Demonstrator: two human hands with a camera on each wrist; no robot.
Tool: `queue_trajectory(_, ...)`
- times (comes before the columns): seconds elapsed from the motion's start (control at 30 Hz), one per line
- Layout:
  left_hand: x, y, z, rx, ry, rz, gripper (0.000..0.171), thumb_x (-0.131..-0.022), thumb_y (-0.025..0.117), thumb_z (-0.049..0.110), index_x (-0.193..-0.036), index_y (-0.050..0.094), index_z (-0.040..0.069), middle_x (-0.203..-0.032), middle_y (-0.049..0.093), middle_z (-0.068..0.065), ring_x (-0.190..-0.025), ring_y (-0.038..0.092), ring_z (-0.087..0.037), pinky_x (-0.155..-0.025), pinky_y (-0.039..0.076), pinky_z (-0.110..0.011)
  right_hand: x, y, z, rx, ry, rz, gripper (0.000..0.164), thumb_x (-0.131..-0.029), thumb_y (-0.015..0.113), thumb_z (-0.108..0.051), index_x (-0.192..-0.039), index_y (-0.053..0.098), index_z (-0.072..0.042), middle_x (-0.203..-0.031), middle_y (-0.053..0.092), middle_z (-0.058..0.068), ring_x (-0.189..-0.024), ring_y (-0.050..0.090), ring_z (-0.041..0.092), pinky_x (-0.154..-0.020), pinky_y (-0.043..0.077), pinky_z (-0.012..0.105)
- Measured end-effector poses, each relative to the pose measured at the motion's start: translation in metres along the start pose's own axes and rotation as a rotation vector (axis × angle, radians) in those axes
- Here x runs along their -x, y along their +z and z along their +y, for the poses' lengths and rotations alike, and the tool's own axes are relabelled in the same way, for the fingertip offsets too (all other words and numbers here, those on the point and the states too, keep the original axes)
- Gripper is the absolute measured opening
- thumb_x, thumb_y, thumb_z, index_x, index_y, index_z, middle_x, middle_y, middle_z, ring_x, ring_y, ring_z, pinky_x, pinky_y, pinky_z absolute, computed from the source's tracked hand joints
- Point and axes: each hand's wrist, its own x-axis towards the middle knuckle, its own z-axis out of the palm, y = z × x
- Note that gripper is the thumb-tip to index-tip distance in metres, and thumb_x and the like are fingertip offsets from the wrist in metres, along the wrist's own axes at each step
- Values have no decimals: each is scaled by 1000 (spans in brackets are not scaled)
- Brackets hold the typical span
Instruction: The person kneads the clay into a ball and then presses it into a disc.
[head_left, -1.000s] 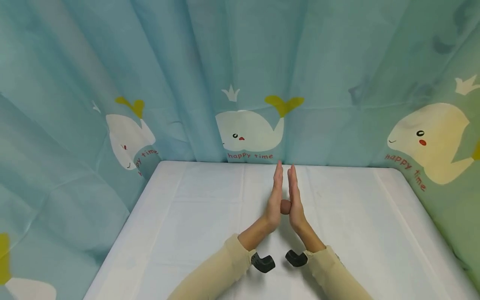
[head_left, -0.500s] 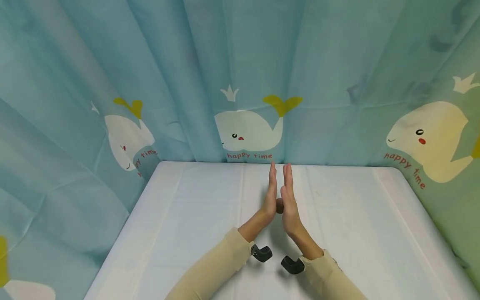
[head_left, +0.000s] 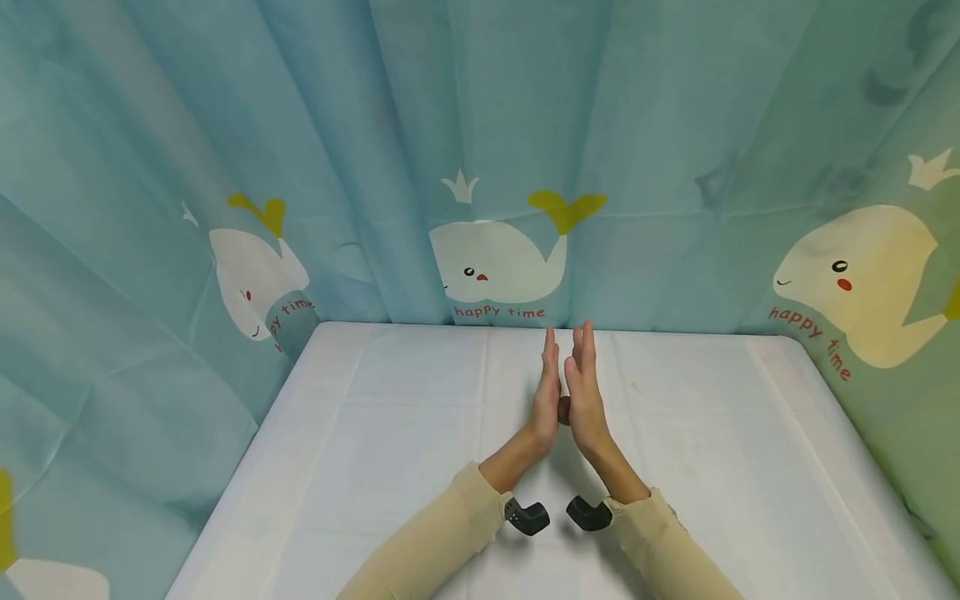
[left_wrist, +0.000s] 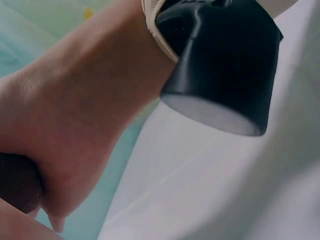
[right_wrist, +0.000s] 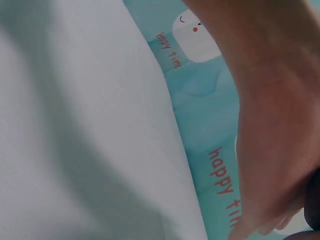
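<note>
A small brown ball (head_left: 564,411), which looks like modelling clay, sits between two upright palms over the middle of the table. My left hand (head_left: 544,408) presses it from the left, fingers straight and pointing away from me. From the other side my right hand (head_left: 588,410) flattens against it, its fingers likewise straight. Above the ball the fingers of both hands stand slightly apart. In the left wrist view the dark ball (left_wrist: 19,182) touches the palm near its heel. Only a dark edge of it shows beside the right hand (right_wrist: 280,130) in the right wrist view.
A white-covered table (head_left: 405,417) lies beneath the hands. Blue-green curtains (head_left: 660,167) with whale prints hang behind it and at both sides. Black curved camera mounts (head_left: 527,517) stick out from the sleeves at both wrists, close to each other.
Both hands shifted slightly left, then back right, with the ball staying between the palms. The right hand has slid a little forward relative to the left, and its thumb shows more.
</note>
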Motion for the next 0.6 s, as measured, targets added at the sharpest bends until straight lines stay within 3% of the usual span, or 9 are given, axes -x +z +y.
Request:
queue_trajectory(0.1, -1, 0, -1, 4, 1, 8, 63, -110, 12, 54, -167, -1, 30, -173, -3, -1, -157, -1, -17, -125, 0, -51, 2, 1, -9, -10, 31, 9, 63, -114, 31, -28, -166, -3, -30, -171, 10, 0, -157, 10, 21, -120, 18, 53)
queue_trajectory(0.2, -2, 0, 0, 11, 7, 28, 63, -110, 12, 54, -166, -2, 30, -173, -5, -3, -157, -3, -18, -125, 1, -52, 3, 1, -9, -36, 53, 22, 63, -114, 33, -27, -165, -4, -38, -170, 12, -3, -156, 14, 17, -117, 29, 39)
queue_trajectory(0.33, -3, 2, -1, 35, 14, 68, 62, -111, 14, 51, -166, -2, 30, -173, -5, -2, -158, -4, -18, -125, 1, -54, 3, 1, 2, -83, 49, 53, 64, -113, 36, -31, -162, -1, -49, -170, 15, -4, -155, 19, 15, -102, 42, 20)
queue_trajectory(0.47, -2, 2, -3, 47, 14, 80, 62, -111, 15, 50, -167, -1, 29, -173, -4, -1, -158, -3, -19, -124, 0, -55, 4, 0, 4, -110, 53, 81, 66, -113, 39, -32, -163, -1, -47, -170, 16, 0, -154, 21, 15, -94, 47, 17)
queue_trajectory(0.5, -2, 2, -3, 42, 15, 79, 62, -111, 15, 50, -167, -1, 28, -173, -4, -1, -158, -2, -19, -124, 1, -55, 4, 0, 4, -116, 58, 89, 66, -112, 40, -33, -163, -1, -47, -170, 16, 1, -151, 27, 14, -85, 50, 17)
queue_trajectory(0.53, -2, 1, -3, 31, 17, 77, 62, -111, 15, 49, -167, 0, 27, -173, -3, 0, -158, -2, -20, -124, 1, -55, 4, -1, 4, -122, 65, 89, 66, -112, 40, -33, -163, -1, -47, -170, 16, 1, -143, 41, 13, -76, 52, 18)
queue_trajectory(0.6, -2, -1, -4, 7, 23, 66, 62, -111, 14, 47, -167, -1, 24, -173, -4, 1, -158, -2, -21, -124, 1, -55, 4, -2, 4, -133, 78, 87, 67, -112, 40, -34, -162, -2, -48, -171, 15, 1, -124, 53, 9, -59, 47, 19)
